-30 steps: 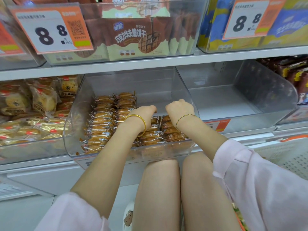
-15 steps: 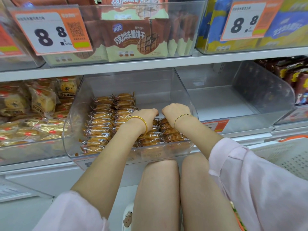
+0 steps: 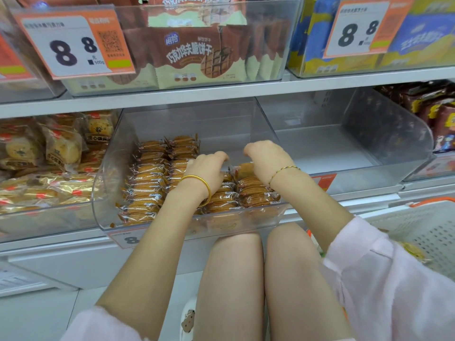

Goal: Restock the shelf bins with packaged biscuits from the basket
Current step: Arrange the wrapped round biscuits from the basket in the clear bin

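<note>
A clear shelf bin (image 3: 105,193) on the middle shelf holds neat rows of brown biscuit packets (image 3: 147,178). Both my hands reach into it over the right-hand rows. My left hand (image 3: 206,168), a gold bangle on its wrist, curls down onto the packets; its fingertips are hidden. My right hand (image 3: 267,161) curls over one tilted biscuit packet (image 3: 245,168) that stands up between my two hands. The white perforated basket (image 3: 423,232) sits at the lower right with a packet showing inside.
An empty clear bin (image 3: 369,148) stands right of the one I reach into. Left is a bin of gold-wrapped pastries (image 3: 49,168). The upper shelf carries chocolate wafer packs (image 3: 187,55) and price tags. My knees are below the shelf edge.
My two hands have moved a little deeper into the bin and slightly apart. One packet now stands tilted between them.
</note>
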`<state>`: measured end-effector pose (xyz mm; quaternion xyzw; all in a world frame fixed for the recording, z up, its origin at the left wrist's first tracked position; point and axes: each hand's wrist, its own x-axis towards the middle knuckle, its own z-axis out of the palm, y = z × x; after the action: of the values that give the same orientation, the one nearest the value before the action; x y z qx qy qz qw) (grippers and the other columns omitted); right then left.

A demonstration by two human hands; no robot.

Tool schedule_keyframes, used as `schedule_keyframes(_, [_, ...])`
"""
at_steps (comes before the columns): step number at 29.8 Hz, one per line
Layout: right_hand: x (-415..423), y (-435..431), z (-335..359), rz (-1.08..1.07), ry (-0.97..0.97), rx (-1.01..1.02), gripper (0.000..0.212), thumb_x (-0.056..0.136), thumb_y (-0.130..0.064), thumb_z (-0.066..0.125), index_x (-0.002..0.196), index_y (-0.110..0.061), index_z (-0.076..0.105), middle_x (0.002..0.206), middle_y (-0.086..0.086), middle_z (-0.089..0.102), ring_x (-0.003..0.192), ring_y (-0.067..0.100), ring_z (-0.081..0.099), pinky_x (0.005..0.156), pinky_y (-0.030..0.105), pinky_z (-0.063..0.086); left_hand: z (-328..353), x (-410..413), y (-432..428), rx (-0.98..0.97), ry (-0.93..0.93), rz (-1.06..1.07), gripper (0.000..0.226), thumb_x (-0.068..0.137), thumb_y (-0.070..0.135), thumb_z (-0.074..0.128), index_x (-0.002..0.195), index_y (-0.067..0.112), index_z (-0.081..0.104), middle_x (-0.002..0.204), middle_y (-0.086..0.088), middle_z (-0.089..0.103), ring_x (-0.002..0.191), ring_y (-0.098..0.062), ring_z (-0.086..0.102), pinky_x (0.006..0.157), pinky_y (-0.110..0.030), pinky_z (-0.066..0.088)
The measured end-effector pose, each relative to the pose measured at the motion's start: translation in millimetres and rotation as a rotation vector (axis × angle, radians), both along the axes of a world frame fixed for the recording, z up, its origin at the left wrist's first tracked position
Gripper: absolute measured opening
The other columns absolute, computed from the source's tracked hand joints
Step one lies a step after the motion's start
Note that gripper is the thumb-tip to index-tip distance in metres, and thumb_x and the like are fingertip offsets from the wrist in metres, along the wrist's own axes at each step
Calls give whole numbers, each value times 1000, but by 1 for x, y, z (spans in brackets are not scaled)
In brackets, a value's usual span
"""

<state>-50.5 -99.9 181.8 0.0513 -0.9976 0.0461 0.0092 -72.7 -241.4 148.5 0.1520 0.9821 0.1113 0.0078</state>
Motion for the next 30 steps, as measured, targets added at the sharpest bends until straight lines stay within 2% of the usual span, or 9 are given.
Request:
schedule_keyframes(3, [16,15,4,-5,141,-164,49,85,9,43,125,-16,55,119,11,60,113,32,54,94,41,47,8,19,6,125,84,32,38,93,12,47,130,22,48,128,-2,58,121,-28,48,103,-42,37])
schedule_keyframes(6, [33,30,4,14,211,-226,49,87,7,43,126,-20,56,121,6,62,116,26,54,97,39,44,9,25,18,164,116,86,37,93,14,48,129,22,50,129,-2,58,122,-29,45,99,-41,35])
schedule_keyframes(12, [32,34,5,1,143,-271,47,83,11,42,119,-15,59,108,9,64,101,28,59,90,37,48,8,-11,36,37,-80,130,40,95,18,47,135,19,45,136,-9,51,126,-32,44,104,-44,34])
schedule_keyframes(14, [24,25,10,12,111,-230,43,85,8,40,118,-12,58,104,10,60,97,29,57,84,32,47,7,-17,39,-42,-175,112,36,94,23,50,130,18,49,134,-9,52,123,-33,47,104,-45,37])
schedule_keyframes(18, [-8,-2,12,45,-76,-108,38,86,5,46,122,-2,54,123,18,56,115,34,54,93,37,46,0,-16,34,-89,-191,105,24,92,27,52,111,18,62,120,-8,61,114,-32,52,101,-42,37])
schedule_keyframes(21, [-39,-19,-7,52,-209,-12,31,85,3,53,116,-1,57,124,20,56,114,36,54,90,39,46,0,-11,25,-103,-154,106,25,96,29,45,115,20,60,122,-6,59,117,-30,51,98,-41,32])
schedule_keyframes(26, [-59,-22,-33,10,-380,102,38,92,-8,47,130,-8,50,136,15,50,123,31,48,95,38,41,-4,-10,17,-176,-171,50,31,98,16,42,126,26,49,131,-2,54,124,-26,46,104,-41,25])
schedule_keyframes(30, [-63,-23,-33,-5,-336,153,40,92,-8,48,132,-7,49,137,13,46,125,31,47,93,37,41,-6,-12,15,-207,-145,51,29,98,13,42,124,23,50,127,-3,57,123,-26,48,104,-41,23])
